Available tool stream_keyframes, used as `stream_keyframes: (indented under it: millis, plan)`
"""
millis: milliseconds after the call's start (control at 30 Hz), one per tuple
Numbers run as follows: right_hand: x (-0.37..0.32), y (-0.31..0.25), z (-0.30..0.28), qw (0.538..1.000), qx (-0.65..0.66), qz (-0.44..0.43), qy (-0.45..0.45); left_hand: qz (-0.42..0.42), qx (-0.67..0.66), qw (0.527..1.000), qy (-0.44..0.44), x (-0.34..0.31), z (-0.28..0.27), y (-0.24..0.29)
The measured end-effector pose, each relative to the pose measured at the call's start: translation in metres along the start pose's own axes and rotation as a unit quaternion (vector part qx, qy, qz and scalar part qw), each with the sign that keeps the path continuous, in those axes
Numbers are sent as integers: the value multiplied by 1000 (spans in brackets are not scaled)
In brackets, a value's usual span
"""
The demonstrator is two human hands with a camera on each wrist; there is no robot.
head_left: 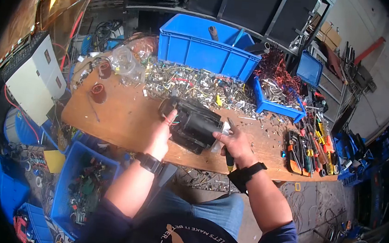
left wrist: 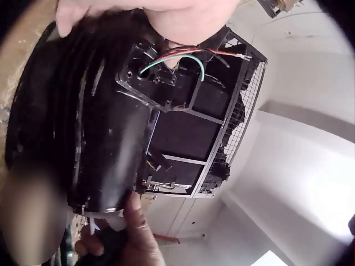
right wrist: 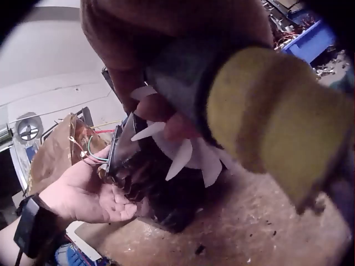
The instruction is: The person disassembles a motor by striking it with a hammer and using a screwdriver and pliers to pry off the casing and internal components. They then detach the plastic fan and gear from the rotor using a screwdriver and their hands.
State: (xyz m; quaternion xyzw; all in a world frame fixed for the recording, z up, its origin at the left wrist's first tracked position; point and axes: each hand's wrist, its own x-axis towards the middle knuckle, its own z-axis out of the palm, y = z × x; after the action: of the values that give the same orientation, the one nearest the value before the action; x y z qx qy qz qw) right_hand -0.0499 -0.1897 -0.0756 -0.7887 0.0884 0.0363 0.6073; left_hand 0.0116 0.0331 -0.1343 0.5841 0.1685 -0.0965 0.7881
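A black electric motor [head_left: 194,124] lies on its side on the wooden bench [head_left: 120,119]. My left hand [head_left: 165,124] holds its left end, thumb on top, close to the terminal box where red, green and white wires [left wrist: 188,55] stick out. My right hand [head_left: 230,139] grips a screwdriver with a black and yellow handle [right wrist: 266,111] while its fingers rest against the white fan [right wrist: 186,152] at the motor's right end. In the right wrist view the left hand [right wrist: 91,194] cups the motor's far end. The screwdriver's tip is hidden.
Behind the motor lies a heap of metal scrap [head_left: 197,87], a big blue bin [head_left: 208,48] and a blue tray of copper wire [head_left: 274,103]. An orange tool tray [head_left: 312,150] sits at the right. Copper coils [head_left: 98,93] lie left; a blue crate [head_left: 85,181] stands below.
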Motion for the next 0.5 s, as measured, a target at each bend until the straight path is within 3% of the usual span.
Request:
stream_keyframes:
  millis: [167, 267, 400, 500]
  plan:
    - [0, 11, 9, 998, 50, -32, -15, 88, -28, 995, 31, -8, -5, -6]
    - [-3, 14, 23, 995, 72, -62, 11, 143, -94, 985, -10, -15, -9, 4]
    - [2, 25, 35, 992, 103, -67, 1, 196, -84, 976, -39, -18, -17, 26]
    - [2, 31, 52, 987, 149, -60, -11, 246, -7, 969, 16, -16, -22, 35]
